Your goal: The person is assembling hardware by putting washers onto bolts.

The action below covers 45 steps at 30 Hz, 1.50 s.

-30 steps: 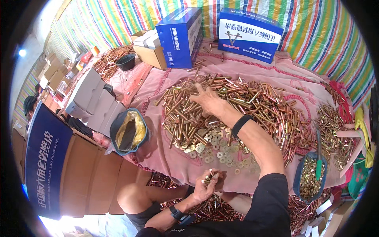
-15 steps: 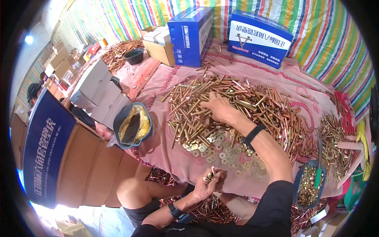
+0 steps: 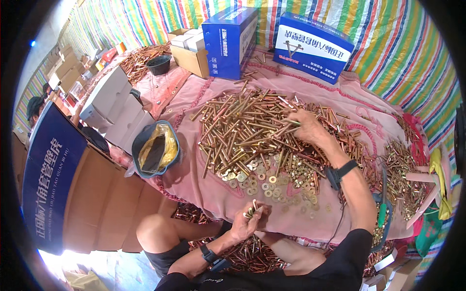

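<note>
My left hand (image 3: 246, 224) is closed round a small bunch of brass-coloured bolts (image 3: 251, 209), their ends sticking up past the fingers. It is held low, in front of the table's near edge. Across the big pile of long bolts (image 3: 238, 126), my right hand (image 3: 307, 127) reaches in with curled fingers, a bolt at its fingertips. Loose flat washers (image 3: 264, 186) lie at the near side of that pile. Beside them is a heap of small nuts (image 3: 301, 174).
A pink cloth (image 3: 194, 157) covers the table. A blue bucket with a yellow liner (image 3: 176, 156) stands left, near white boxes (image 3: 109, 97). Blue cartons (image 3: 228, 43) stand behind. At right are a blue tub (image 3: 387, 228) and another bolt heap (image 3: 407, 167). More bolts (image 3: 252, 257) lie below the table.
My right hand has moved to the right over the bolt pile. The left hand still grips its bunch, with little movement. The whole view has shifted slightly.
</note>
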Each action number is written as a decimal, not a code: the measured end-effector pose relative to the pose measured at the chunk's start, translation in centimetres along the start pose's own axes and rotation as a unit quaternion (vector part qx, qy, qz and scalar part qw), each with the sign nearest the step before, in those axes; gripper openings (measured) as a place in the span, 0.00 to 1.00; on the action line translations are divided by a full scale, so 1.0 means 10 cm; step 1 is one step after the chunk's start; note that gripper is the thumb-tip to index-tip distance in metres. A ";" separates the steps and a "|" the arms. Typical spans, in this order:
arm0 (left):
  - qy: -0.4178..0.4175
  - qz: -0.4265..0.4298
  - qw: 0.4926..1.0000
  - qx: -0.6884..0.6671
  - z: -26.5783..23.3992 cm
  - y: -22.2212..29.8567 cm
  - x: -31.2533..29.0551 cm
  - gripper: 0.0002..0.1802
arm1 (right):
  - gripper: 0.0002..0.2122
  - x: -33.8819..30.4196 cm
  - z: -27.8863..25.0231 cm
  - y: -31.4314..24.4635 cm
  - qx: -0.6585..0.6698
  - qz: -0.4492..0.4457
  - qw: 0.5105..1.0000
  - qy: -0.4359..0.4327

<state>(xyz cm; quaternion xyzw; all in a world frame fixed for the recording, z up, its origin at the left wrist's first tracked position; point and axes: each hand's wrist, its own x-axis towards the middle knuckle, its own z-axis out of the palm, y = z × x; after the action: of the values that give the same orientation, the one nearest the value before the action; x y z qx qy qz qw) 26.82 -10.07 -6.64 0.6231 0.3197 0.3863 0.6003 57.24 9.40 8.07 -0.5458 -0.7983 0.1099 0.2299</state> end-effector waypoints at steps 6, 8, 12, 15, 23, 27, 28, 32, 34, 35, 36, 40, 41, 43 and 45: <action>0.020 0.007 1.000 -0.007 0.03 0.13 0.00 0.17 | 0.16 -0.65 -0.49 0.41 -0.016 0.214 0.976 0.026; 0.038 0.038 0.999 -0.007 0.04 0.12 0.01 0.16 | 0.20 -0.82 -0.63 0.38 -0.017 0.284 0.959 0.000; 0.037 0.054 0.996 -0.055 0.07 0.06 0.03 0.16 | 0.31 -0.90 -0.76 0.03 -0.199 0.314 0.920 -0.126; 0.033 0.003 0.998 -0.050 0.06 0.15 0.04 0.16 | 0.27 -0.69 -0.61 -0.25 -0.293 0.277 0.912 -0.079; 0.052 -0.017 0.995 -0.084 0.10 0.09 0.00 0.13 | 0.33 0.30 0.59 -0.70 -0.077 0.124 0.987 -0.068; 0.038 0.008 0.997 -0.064 0.10 0.13 0.02 0.14 | 0.29 0.52 0.82 -0.58 -0.077 0.140 0.986 -0.056; 0.039 0.006 0.997 -0.071 0.07 0.15 0.01 0.14 | 0.27 0.56 0.87 -0.55 -0.084 0.146 0.984 -0.048; 0.013 0.003 0.999 -0.040 0.01 0.19 0.02 0.14 | 0.19 0.56 0.96 -0.29 -0.174 0.096 0.980 -0.030; 0.008 0.019 0.999 -0.037 -0.02 0.13 0.01 0.15 | 0.17 0.47 0.94 -0.05 -0.177 0.050 0.983 0.017; 0.004 0.014 0.998 -0.061 0.01 0.08 0.03 0.15 | 0.17 0.42 0.94 0.06 -0.236 0.001 0.972 -0.005; -0.003 0.009 0.996 -0.085 0.00 0.06 0.03 0.15 | 0.16 0.38 0.95 0.17 -0.293 -0.046 0.955 -0.024; -0.014 0.001 0.999 -0.040 -0.08 0.24 0.05 0.14 | 0.12 0.23 0.94 0.19 -0.207 -0.029 0.978 0.007; -0.010 -0.009 0.999 -0.050 -0.05 0.21 0.04 0.13 | 0.11 0.17 0.85 0.27 -0.288 -0.096 0.952 -0.050; -0.011 -0.029 0.998 -0.058 -0.10 0.19 0.02 0.14 | 0.10 0.10 0.78 0.12 -0.245 -0.060 0.967 -0.033; -0.023 -0.042 0.996 -0.075 -0.06 0.19 0.04 0.14 | 0.08 -0.01 0.62 0.15 -0.219 -0.004 0.975 -0.026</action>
<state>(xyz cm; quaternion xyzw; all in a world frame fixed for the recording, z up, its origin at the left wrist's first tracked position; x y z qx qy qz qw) 26.34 -9.58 -4.68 0.5705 0.3022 0.3694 0.6684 55.52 10.30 2.03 -0.5767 -0.8107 -0.0547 0.0847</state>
